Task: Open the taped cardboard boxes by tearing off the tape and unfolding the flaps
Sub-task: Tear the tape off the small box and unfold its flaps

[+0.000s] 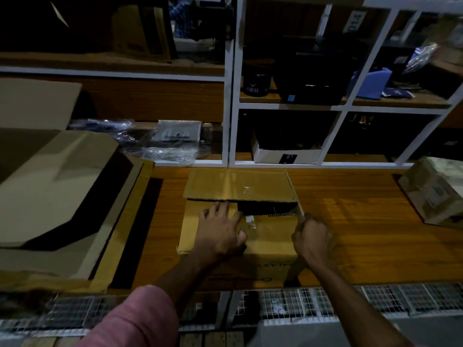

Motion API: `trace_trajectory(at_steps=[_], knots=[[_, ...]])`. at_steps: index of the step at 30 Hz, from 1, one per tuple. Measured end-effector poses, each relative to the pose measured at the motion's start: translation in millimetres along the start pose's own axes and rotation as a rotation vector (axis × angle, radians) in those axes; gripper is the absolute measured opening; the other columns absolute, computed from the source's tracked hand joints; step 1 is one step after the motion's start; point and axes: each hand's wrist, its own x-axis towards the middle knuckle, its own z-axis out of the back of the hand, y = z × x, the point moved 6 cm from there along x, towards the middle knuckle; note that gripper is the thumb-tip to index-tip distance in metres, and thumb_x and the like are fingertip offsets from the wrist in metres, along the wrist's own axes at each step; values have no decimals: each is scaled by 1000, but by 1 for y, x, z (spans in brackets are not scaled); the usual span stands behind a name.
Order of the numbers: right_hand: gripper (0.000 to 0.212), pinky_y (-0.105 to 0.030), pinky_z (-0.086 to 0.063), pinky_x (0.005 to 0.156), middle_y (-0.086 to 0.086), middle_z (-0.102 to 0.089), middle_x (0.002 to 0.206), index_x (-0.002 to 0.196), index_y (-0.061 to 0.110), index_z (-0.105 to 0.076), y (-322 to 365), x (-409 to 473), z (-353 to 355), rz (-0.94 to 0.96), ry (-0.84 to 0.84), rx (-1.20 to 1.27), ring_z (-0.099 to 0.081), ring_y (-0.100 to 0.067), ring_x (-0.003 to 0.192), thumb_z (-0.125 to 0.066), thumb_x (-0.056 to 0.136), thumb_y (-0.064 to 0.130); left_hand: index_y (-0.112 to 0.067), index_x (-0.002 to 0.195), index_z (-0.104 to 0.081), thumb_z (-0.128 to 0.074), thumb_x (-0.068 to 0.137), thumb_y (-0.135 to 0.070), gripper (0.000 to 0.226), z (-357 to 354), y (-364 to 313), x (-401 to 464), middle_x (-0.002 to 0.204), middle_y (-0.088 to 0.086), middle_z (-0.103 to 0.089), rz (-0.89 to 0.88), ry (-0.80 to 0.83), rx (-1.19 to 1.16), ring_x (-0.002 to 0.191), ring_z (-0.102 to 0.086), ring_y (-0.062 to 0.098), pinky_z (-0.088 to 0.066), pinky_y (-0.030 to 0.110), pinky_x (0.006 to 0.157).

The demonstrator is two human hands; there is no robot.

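1. A brown cardboard box [240,221] sat on the wooden worktop [350,221], near its middle and just in front of the person, partly opened – a dark gap showed between its top flaps.
2. The box's long axis ran left to right across the view; its open top faced upward. The far flap [238,184] was lifted and leaned back toward the shelving, with a glossy strip of clear tape [246,189] still on it.
3. The box looked light and fairly stiff, though the flaps were thin and would likely bend or tear if wrenched. Free flap edges seemed the best places to take hold – the taped patches looked slick.
4. The left hand [220,234] lay spread on the near flap, fingers reaching to the gap, pressing rather than gripping.
5. The right hand [310,236] was curled at the box's right end, apparently pinching the narrow side flap [297,199] there.
6. A large opened carton [57,196] lay to the left, and another taped box [433,194] stood well apart at far right.
7. White-framed shelving [231,96] holding dark goods rose behind the worktop.
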Motion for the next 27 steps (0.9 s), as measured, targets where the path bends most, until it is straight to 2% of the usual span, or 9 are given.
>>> trace_trajectory(at_steps=[3, 5, 7, 10, 12, 17, 23, 25, 27], knots=[[51, -44, -52, 88, -12, -65, 121, 121, 13, -66, 14, -6, 10, 143, -52, -130, -59, -35, 109, -82, 73, 15, -25, 157, -22, -32, 92, -63, 76, 2, 1, -4, 165, 8, -25, 20, -7, -40, 147, -26, 31, -29, 51, 110], [45, -45, -52, 85, -13, -68, 114, 112, 12, -70, 30, -10, 14, 273, -71, -190, -61, -35, 103, -81, 69, 12, -19, 158, -22, -28, 96, -65, 78, 6, 5, -5, 168, 7, -22, 22, -22, -82, 147, -26, 29, -28, 50, 112], [20, -40, -50, 84, -9, -68, 104, 102, 16, -70, 46, -16, 9, 385, -31, -195, -62, -31, 98, -68, 81, 17, -17, 157, -24, -26, 100, -63, 73, 8, 11, -5, 170, 8, -14, 19, -46, -99, 146, -28, 29, -28, 49, 111], [26, -38, -46, 94, -7, -65, 117, 117, 19, -68, 72, -21, 0, 471, 86, -77, -57, -27, 109, -53, 98, 25, -15, 161, -9, -30, 101, -59, 78, 13, 19, 1, 169, 4, 22, -9, -110, -100, 137, -34, 29, -37, 46, 105], [33, -39, -45, 100, -7, -61, 129, 130, 20, -61, 89, -19, -3, 477, 133, 13, -53, -25, 118, -51, 101, 27, -18, 163, 2, -36, 101, -57, 82, 19, 25, 10, 166, 1, 33, -30, -146, -122, 134, -37, 31, -41, 46, 102], [51, -39, -34, 116, -6, -42, 153, 154, 20, -37, 129, 3, -8, 411, 202, 52, -39, -25, 138, -47, 104, 29, -20, 163, 4, -42, 102, -50, 82, 24, 45, 44, 171, 5, 13, -57, -152, -188, 137, -38, 34, -42, 47, 107], [57, -40, -29, 120, -7, -33, 159, 156, 15, -31, 140, 12, 4, 460, 134, 73, -28, -27, 146, -48, 103, 26, -24, 162, 6, -50, 101, -42, 85, 33, 46, 53, 166, -2, 32, -39, -172, -331, 128, -47, 34, -54, 46, 94], [54, -41, -29, 120, -6, -30, 161, 156, 15, -31, 146, 27, 6, 471, 124, 74, -25, -26, 147, -45, 105, 25, -23, 162, 7, -48, 101, -46, 85, 33, 49, 68, 165, 0, 35, -44, -175, -263, 131, -44, 36, -50, 49, 97], [55, -42, -24, 122, -4, -23, 165, 157, 16, -28, 149, 47, 4, 445, 129, 76, -18, -26, 150, -44, 105, 23, -22, 161, 11, -42, 101, -53, 86, 29, 56, 86, 166, 1, 33, -14, -167, -199, 145, -24, 39, -35, 57, 111]])
